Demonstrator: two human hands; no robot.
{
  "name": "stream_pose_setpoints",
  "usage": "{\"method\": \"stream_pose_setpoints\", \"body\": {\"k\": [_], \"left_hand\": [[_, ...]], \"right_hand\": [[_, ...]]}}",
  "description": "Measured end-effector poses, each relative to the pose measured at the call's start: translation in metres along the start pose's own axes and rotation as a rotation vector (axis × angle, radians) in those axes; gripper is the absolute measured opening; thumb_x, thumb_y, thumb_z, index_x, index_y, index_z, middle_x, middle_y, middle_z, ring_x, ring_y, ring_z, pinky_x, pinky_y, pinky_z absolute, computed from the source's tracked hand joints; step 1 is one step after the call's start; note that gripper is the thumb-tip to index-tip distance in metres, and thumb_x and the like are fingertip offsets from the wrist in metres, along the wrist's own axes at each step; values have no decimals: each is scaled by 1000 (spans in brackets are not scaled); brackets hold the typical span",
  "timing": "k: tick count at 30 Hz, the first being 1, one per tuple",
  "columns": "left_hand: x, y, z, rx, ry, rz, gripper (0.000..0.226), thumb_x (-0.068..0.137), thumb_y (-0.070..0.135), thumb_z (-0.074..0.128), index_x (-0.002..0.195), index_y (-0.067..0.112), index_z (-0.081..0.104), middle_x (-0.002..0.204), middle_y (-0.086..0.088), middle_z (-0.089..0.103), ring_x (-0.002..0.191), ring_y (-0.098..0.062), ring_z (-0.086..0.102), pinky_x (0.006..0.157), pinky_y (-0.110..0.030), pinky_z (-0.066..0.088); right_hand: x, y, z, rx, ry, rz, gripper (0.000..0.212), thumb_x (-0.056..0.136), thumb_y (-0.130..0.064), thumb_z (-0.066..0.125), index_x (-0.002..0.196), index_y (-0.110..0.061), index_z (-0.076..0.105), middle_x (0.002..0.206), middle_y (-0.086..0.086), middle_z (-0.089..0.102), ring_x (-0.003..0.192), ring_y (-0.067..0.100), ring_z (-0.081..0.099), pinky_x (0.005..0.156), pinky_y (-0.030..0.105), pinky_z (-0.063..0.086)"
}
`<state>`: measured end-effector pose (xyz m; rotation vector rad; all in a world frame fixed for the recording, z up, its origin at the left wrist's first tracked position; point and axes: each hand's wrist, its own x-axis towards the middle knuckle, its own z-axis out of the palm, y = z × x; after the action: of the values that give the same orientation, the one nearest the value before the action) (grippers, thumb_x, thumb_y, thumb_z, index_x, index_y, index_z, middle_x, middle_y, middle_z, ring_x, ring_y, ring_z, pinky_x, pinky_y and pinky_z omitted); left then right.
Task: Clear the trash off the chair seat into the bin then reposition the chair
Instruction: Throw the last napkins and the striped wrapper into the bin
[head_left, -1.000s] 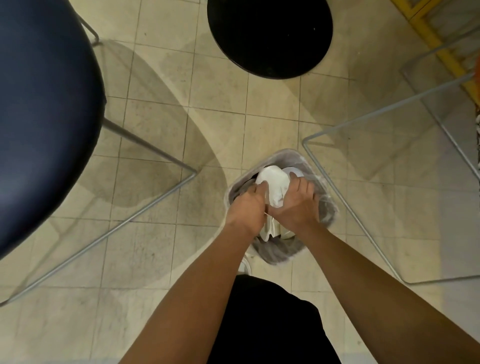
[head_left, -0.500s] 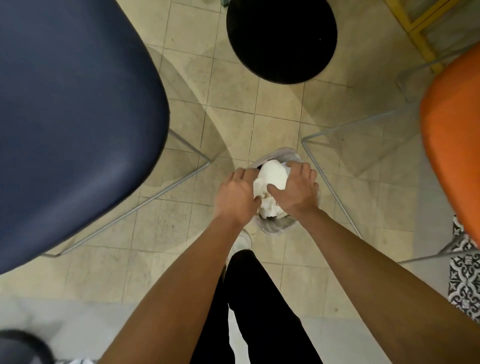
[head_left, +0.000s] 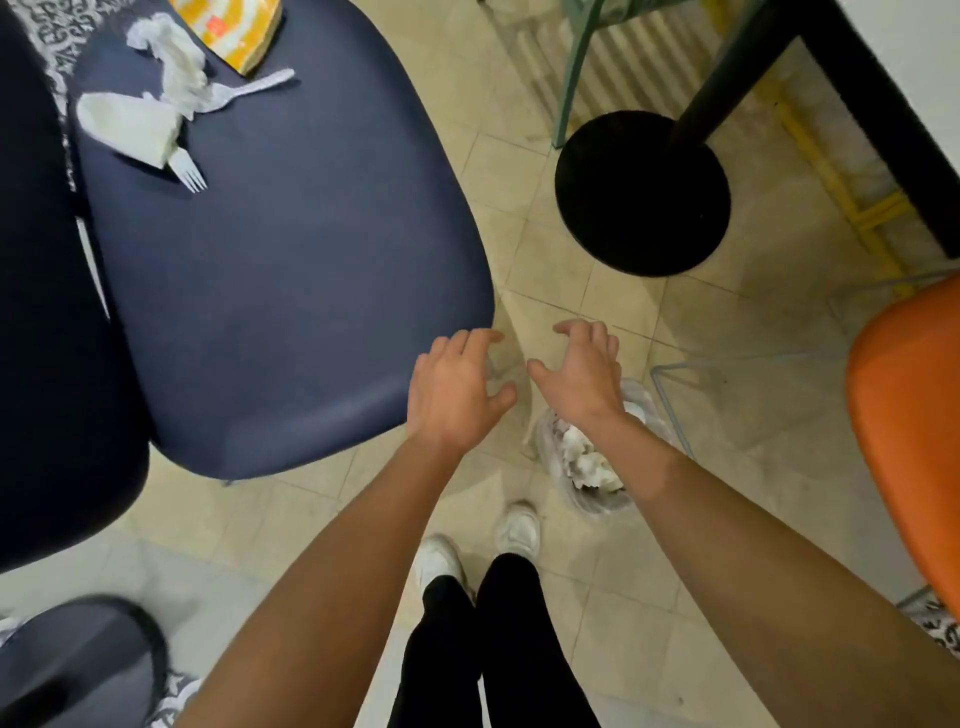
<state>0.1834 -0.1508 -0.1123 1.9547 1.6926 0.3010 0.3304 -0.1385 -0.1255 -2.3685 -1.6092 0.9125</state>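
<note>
The left hand (head_left: 452, 395) and right hand (head_left: 582, 374) are out of the bin (head_left: 592, 503) now, empty and loosely spread off the near corner of the seat (head_left: 285, 286); the trash (head_left: 130, 124) at its far corner looks light, napkins (head_left: 176, 67) soft, fork (head_left: 187, 171) stiff, best bunched together

- The chair seat (head_left: 291, 270) is plain dark navy.
- On it, the napkins (head_left: 176, 67) and fork (head_left: 187, 169) are white; the wrapper (head_left: 234, 26) is yellow and orange.
- The bin (head_left: 597, 501) is translucent grey, with white paper inside.
- The second chair (head_left: 914, 415) is orange.
- The round base (head_left: 641, 192) is black.
- The floor (head_left: 597, 597) has beige tiles.
- The shoes (head_left: 514, 530) are white and the trousers (head_left: 509, 649) black.
</note>
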Motion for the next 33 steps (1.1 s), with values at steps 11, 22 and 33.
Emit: {"method": "stream_pose_setpoints", "body": {"k": [11,22,33], "left_hand": [[8,-75,-84,49,89,-217,53,83,40,61,131,24,45,128,0,53,117,-24,46,92,-36,34],[60,-135,-131,7,178,-477,52,83,37,61,130,21,45,126,-2,53,120,-25,44,94,-37,33],[108,-194,-171,-93,289,-636,57,84,35,62,134,18,41,133,-4,49,124,-25,43,99,-37,34]], "right_hand": [[10,-115,9,-15,-84,-159,50,83,-34,63,126,-17,45,131,6,41,127,25,33,105,41,35],[89,-205,19,-174,-248,-286,50,85,-35,61,129,-16,45,133,6,40,129,26,36,104,39,33],[140,-281,41,-195,-352,-399,49,86,-32,60,130,-15,45,133,4,42,128,23,39,107,38,35]]}}
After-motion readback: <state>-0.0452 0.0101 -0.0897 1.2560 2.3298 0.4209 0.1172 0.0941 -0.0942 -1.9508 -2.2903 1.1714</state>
